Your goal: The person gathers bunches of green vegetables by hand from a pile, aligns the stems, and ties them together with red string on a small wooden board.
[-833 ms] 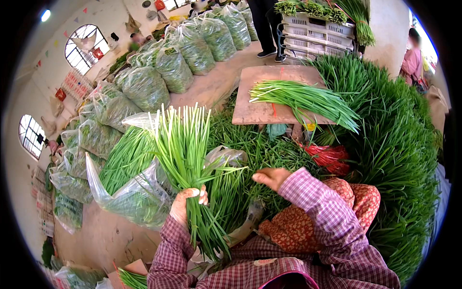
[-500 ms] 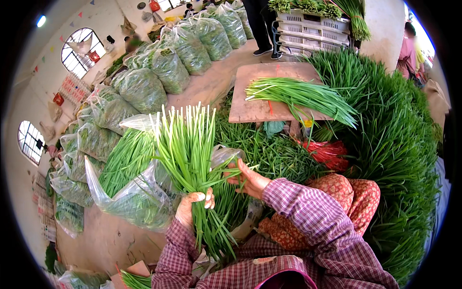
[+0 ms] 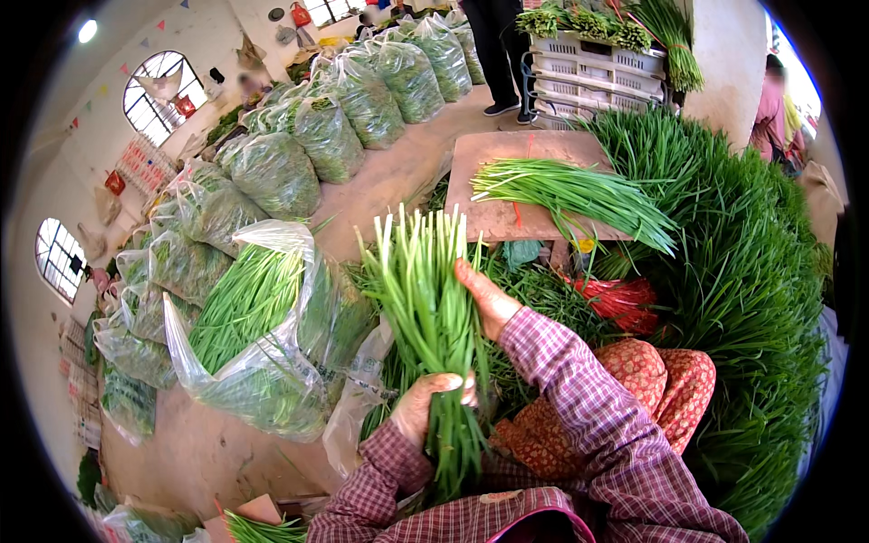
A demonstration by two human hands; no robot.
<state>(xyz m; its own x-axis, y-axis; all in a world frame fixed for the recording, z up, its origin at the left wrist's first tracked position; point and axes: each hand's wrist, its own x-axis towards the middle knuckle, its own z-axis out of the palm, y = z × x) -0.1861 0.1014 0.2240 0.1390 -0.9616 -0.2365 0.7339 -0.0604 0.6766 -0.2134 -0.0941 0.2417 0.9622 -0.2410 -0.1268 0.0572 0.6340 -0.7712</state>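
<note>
A thick bunch of garlic chives (image 3: 421,299) stands upright before me, pale cut ends at the top and green leaves hanging down. Low on the bunch, my left hand (image 3: 424,407) is closed around the stems. My right hand (image 3: 491,300) is against its upper right side, the thumb in front and the other fingers hidden behind the stems. To the left, an open clear plastic bag (image 3: 262,371) holds more garlic chives. Another bundle of chives (image 3: 570,195) lies across a reddish board (image 3: 534,147) ahead, on top of an orange-red tie.
A large heap of loose chives (image 3: 733,299) fills the right side. Red tie strips (image 3: 625,301) hang below the board. Filled clear bags (image 3: 272,172) line the far left. White crates (image 3: 597,72) are stacked at the back, near a standing person's dark trousers (image 3: 493,50).
The bunch has moved right with my left hand and looks more gathered. My right hand has gone from the loose leaves lower down up to the bunch's right side.
</note>
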